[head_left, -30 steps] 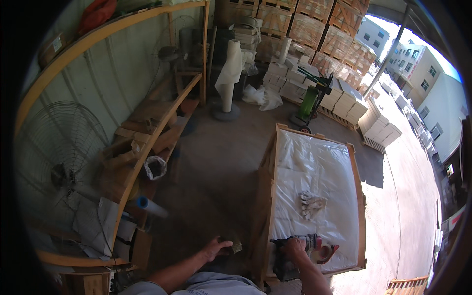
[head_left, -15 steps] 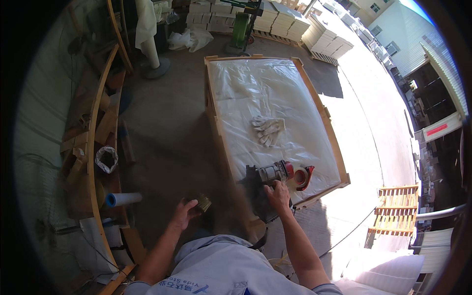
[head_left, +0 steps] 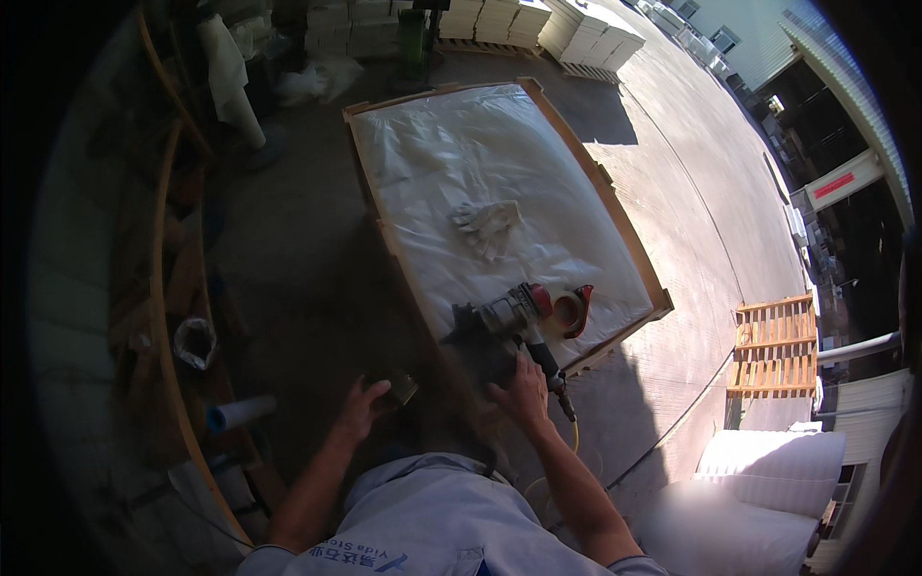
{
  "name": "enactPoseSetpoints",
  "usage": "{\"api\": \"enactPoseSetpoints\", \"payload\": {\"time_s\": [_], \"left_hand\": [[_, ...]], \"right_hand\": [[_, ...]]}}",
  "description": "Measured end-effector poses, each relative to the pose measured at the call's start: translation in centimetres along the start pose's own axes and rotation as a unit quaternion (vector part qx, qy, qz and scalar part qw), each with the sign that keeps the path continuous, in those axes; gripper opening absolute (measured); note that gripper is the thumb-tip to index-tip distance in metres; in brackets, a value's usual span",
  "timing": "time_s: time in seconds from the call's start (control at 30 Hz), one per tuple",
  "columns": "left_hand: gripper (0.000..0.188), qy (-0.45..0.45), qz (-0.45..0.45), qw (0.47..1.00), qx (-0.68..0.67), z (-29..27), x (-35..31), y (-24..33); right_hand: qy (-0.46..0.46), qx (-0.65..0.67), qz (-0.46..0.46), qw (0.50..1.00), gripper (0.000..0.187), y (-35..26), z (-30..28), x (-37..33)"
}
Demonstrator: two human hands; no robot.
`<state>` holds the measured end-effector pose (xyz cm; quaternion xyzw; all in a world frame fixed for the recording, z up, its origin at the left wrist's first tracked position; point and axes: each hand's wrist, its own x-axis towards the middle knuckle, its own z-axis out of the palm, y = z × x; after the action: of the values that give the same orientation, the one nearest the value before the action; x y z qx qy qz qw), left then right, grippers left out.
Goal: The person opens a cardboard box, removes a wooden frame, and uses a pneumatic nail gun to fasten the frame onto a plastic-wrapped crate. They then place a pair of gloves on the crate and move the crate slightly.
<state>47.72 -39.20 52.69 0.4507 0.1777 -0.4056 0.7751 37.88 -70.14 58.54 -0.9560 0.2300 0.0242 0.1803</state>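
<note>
A small bundle of brass-coloured nails [head_left: 404, 389], dim in the shade, is in my left hand [head_left: 363, 407], gripped between thumb and fingers just off the crate's near left corner. My right hand [head_left: 523, 392] is on the dark magazine side of a nail gun [head_left: 507, 313], its thumb and fingers at the edge. The gun lies on the near end of a wooden crate [head_left: 626, 206] covered with clear plastic film. A yellow air hose [head_left: 575, 437] hangs from its handle. Beside the gun sits a red tape dispenser [head_left: 575, 312], and farther back a pair of white gloves [head_left: 487, 228].
Wooden planks [head_left: 165, 288] and a white roll with a blue end [head_left: 240, 413] are on my left. A wooden pallet [head_left: 776, 348] and large white foam rolls [head_left: 768, 470] are to the right. Stacked pale slabs [head_left: 591, 38] stand beyond the crate.
My right hand has shifted from the nail gun's handle onto its dark magazine, leaving the handle and hose in sight. My left hand still holds the nails. The view has turned slightly.
</note>
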Motion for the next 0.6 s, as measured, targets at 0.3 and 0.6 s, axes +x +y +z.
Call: {"api": "enactPoseSetpoints", "payload": {"time_s": [0.3,0.6], "left_hand": [[0.054,-0.063,-0.008,0.998,-0.016,1.8,0.0,-0.3],[0.071,-0.07,0.133,0.985,0.088,7.5,-0.2,-0.9]], "right_hand": [[0.191,0.178,0.218,0.941,0.068,9.1,-1.3,-14.9],[-0.08,0.335,0.231,0.91,0.048,8.0,0.5,-18.0]]}}
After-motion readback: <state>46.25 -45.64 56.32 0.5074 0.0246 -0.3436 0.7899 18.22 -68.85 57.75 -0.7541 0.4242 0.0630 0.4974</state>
